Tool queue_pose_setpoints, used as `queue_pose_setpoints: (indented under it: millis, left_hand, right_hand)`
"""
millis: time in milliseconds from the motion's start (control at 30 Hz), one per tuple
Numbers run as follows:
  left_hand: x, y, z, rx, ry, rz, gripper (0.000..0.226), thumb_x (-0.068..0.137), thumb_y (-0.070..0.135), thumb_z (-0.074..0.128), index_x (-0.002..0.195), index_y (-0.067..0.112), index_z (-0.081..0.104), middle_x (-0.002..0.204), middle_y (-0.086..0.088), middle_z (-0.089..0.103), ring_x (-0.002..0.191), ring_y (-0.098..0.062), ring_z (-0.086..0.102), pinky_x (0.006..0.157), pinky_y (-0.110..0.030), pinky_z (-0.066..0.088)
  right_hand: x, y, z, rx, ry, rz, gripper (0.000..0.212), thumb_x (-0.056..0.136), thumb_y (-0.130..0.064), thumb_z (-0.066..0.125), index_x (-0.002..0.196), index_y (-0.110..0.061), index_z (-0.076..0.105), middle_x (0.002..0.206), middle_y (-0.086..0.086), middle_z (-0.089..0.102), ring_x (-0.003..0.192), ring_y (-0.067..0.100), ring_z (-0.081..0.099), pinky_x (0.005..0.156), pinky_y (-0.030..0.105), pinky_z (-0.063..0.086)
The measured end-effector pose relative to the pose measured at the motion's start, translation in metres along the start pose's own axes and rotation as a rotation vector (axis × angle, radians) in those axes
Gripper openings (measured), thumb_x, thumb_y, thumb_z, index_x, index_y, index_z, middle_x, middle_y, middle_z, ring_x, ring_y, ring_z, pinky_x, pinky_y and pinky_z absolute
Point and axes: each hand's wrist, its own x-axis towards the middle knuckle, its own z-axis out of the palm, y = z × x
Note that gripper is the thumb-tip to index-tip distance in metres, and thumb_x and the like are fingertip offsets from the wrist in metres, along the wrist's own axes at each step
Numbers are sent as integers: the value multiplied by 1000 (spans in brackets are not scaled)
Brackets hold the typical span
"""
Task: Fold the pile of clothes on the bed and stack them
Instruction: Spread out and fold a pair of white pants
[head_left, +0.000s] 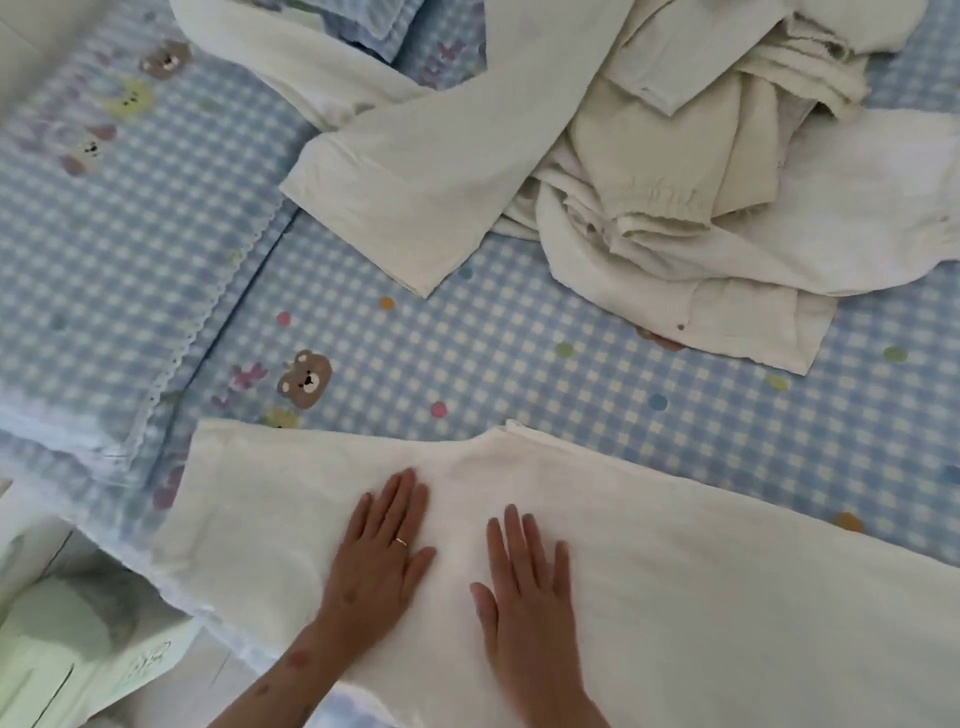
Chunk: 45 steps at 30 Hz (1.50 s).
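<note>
Left hand (382, 561) and right hand (524, 587) flat, fingers straight, gripping nothing, pressing white garment (701, 582) on bed (519, 343) | step: smoothing before fold | next: grasp an edge, fold over; pile (675, 156) waits

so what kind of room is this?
Likely a home bedroom, perhaps a child's: blue gingham bedsheet with a cartoon bear print, and a pile of white clothes awaiting folding.

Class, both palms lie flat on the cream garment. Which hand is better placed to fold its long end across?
Probably the right hand: the cream garment stretches far out on its side, while the left hand already lies near the short end and could pin it.
</note>
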Motion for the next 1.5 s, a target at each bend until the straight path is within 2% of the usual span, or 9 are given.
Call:
queue_pose_setpoints:
  millis: [467,667,767,833,933,1000,1133,1267,1500]
  left_hand:
    - [-54,-219,-34,-356,46,-266,69,96,50,23,148,7,9,155,-3,5,146,-22,6,118,-26,1]
    - [-49,-210,-59,-961,80,-698,65,78,19,75,135,16,44,120,5,58,112,-20,56,94,-34,44]
    - [-54,-201,-88,-1109,28,-744,39,75,15,77,108,26,61,92,6,71,90,-21,66,77,-33,50]
    - [-62,-177,-117,-1234,90,-706,37,73,13,78,101,33,64,84,10,74,79,-7,68,67,-24,51]
    - [-68,-107,-154,-1348,63,-449,42,57,32,88,95,39,72,91,14,73,80,5,66,65,-9,49]
    - [-77,-54,-154,-1299,63,-249,57,37,53,87,89,32,77,94,9,73,87,1,67,70,-6,48]
    - [-76,21,-137,-919,182,148,62,69,31,59,130,20,54,125,17,52,124,5,41,110,-21,27]
    - [-77,44,-104,-571,181,322,68,78,45,56,135,10,43,137,-1,40,133,-18,37,114,-31,23]
    - [-88,63,-75,-438,302,155,70,66,9,40,136,8,39,143,-12,43,138,-22,29,105,-34,32]
  right_hand:
    - [10,-128,58,-29,-30,16,61,96,-49,12,144,-14,28,159,3,5,147,17,3,110,49,17]
    - [67,-151,48,38,-208,213,62,89,-39,33,143,-9,39,152,14,29,141,22,19,111,52,13]
    - [67,-153,39,105,-274,236,58,98,-39,30,149,-21,8,158,4,-4,147,19,-4,116,46,-4]
    - [68,-169,14,513,-302,362,54,100,-43,29,142,-40,-5,156,-13,-7,146,7,-4,118,33,-5]
    - [73,-201,-44,1226,-237,493,62,81,-72,44,138,-55,25,145,-24,38,130,-3,40,112,25,28]
    - [68,-197,-72,1256,-169,491,64,72,-73,59,130,-49,44,119,-17,64,105,-2,60,92,17,46]
    - [53,-140,-100,1284,-45,841,20,88,-28,63,103,-16,66,66,7,69,65,27,67,63,34,54]
    - [37,-96,-108,1406,-14,936,16,89,-17,63,98,-5,70,88,14,74,86,33,70,85,47,55]
    - [-7,7,-139,1293,53,932,20,79,-22,71,92,-6,72,89,9,75,71,17,72,60,27,58]
